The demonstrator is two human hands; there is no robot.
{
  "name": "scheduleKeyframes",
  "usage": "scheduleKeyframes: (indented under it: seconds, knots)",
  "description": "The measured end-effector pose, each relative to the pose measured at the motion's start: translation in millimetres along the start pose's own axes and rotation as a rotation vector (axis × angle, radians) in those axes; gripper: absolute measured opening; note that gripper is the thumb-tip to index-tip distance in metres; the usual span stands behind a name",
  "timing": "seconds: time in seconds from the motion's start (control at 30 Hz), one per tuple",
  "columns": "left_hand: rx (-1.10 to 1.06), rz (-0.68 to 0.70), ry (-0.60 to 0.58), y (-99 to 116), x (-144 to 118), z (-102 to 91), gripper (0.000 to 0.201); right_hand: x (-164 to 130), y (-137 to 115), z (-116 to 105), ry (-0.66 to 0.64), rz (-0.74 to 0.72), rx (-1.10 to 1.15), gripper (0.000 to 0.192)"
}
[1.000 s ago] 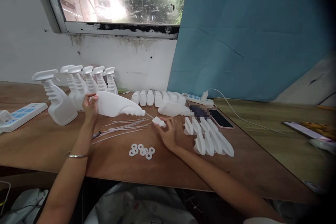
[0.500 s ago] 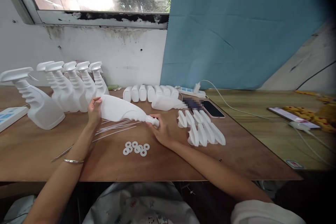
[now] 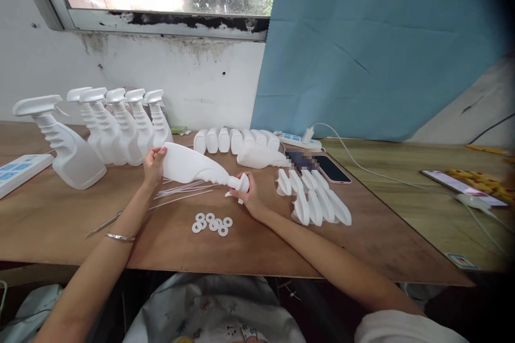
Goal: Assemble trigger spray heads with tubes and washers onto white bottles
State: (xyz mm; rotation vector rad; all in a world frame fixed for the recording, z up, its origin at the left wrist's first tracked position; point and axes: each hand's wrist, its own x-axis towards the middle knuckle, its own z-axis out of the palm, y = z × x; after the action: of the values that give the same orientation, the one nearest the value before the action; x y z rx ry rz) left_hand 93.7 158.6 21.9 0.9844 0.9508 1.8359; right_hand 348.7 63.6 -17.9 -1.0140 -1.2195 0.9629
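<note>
A white plastic spray bottle (image 3: 193,165) lies tilted between my hands above the table, its base to the left and its neck to the right. My left hand (image 3: 154,163) is closed on the base end. My right hand (image 3: 252,198) grips the white trigger spray head (image 3: 240,184) at the neck; part of that head is hidden by my fingers. Under the bottle lie several thin white tubes (image 3: 183,191). Several white ring washers (image 3: 213,224) are grouped nearer me. To the right, more white spray heads (image 3: 322,201) lie in rows.
Several spray bottles with heads (image 3: 120,128) stand at the left, near a white power strip (image 3: 24,172). Bottles without heads (image 3: 235,142) lie at the back. A phone (image 3: 333,169), another power strip (image 3: 295,140) and a cable are at the right. A pointed metal tool (image 3: 102,225) lies beside my left forearm.
My right hand has turned the spray head at the neck, so its trigger now shows below. My left hand keeps its hold on the base. The whole view has shifted slightly.
</note>
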Motion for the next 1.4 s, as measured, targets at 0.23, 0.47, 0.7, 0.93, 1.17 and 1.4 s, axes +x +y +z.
scheduleKeyframes:
  seconds: [0.23,0.47,0.7,0.93,1.17,1.4]
  knots:
    - [0.004,0.004,0.01,-2.6,-0.8,0.4,0.044,3.6,2.0,3.0,-0.004,0.084,0.086,0.034]
    - [0.06,0.021,0.008,-7.0,1.8,-3.3,0.044,4.7,4.2,3.5,-0.058,0.119,0.08,0.033]
    - [0.145,0.072,0.022,-8.0,1.6,-5.1,0.042,0.3,-6.4,1.4,-0.106,0.065,0.038,0.041]
    - [0.183,0.119,0.024,-8.8,1.5,-4.7,0.042,3.6,4.3,3.6,-0.068,0.148,0.099,0.038]
    - [0.252,0.11,-0.008,-14.5,2.0,-5.5,0.045,5.5,5.5,4.2,-0.107,0.191,0.154,0.034]
    - [0.279,0.143,-0.014,-13.1,0.4,-5.8,0.047,1.4,3.1,1.4,-0.194,0.177,0.138,0.046]
